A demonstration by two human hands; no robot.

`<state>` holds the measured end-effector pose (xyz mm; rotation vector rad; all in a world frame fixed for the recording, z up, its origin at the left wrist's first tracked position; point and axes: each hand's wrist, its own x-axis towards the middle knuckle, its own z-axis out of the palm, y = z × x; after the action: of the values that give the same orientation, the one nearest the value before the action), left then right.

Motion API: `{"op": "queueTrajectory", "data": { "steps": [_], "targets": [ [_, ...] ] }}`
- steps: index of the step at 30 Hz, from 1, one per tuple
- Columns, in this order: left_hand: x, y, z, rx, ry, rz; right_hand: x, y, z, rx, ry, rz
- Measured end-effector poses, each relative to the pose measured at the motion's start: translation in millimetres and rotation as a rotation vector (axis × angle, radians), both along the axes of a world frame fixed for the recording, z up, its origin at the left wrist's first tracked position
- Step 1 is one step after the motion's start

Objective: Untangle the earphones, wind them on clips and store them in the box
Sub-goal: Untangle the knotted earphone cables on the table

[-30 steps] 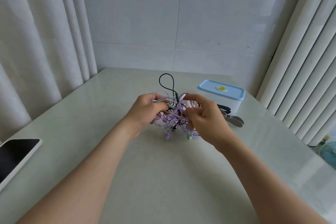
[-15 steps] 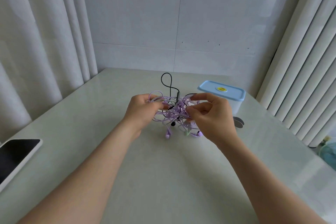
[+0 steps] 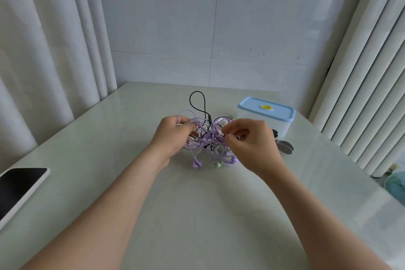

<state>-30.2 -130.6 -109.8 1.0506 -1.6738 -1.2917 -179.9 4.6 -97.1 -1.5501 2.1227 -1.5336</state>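
Tangled purple-and-black earphones (image 3: pixel 207 138) beside closed blue-lidded box (image 3: pixel 266 114)

Soft, even light fills my view; nothing is dim. Only faint shadows lie on the glossy desk (image 3: pixel 197 215), which shines palest at right. The curtains (image 3: pixel 43 61) bow at the edges; detail looks slightly soft.

Setting: a domestic room, most likely a home. Indicators:
- a glossy pale table (image 3: pixel 197 215) set against a wall (image 3: pixel 175 28) of large light-grey tiles
- full-length white pleated curtains (image 3: pixel 43 50) on the left, with matching ones on the right
- a smartphone (image 3: pixel 19 186) in a white casing, lying screen up at the table's left edge
- a household plastic storage box (image 3: pixel 266 114) with a blue lid
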Motion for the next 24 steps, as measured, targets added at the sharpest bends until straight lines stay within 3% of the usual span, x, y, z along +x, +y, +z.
{"op": "queueTrajectory", "data": {
  "steps": [6,15,24],
  "targets": [
    [1,3,2,0.099,0.03,-0.109,7,1,-2,0.099,0.254,0.017],
    [6,12,10,0.145,0.031,-0.28,4,-2,-7,0.015,0.226,0.021],
    [5,13,7,0.12,-0.01,-0.253,-9,-7,-11,0.024,0.42,0.028]
  ]
}}
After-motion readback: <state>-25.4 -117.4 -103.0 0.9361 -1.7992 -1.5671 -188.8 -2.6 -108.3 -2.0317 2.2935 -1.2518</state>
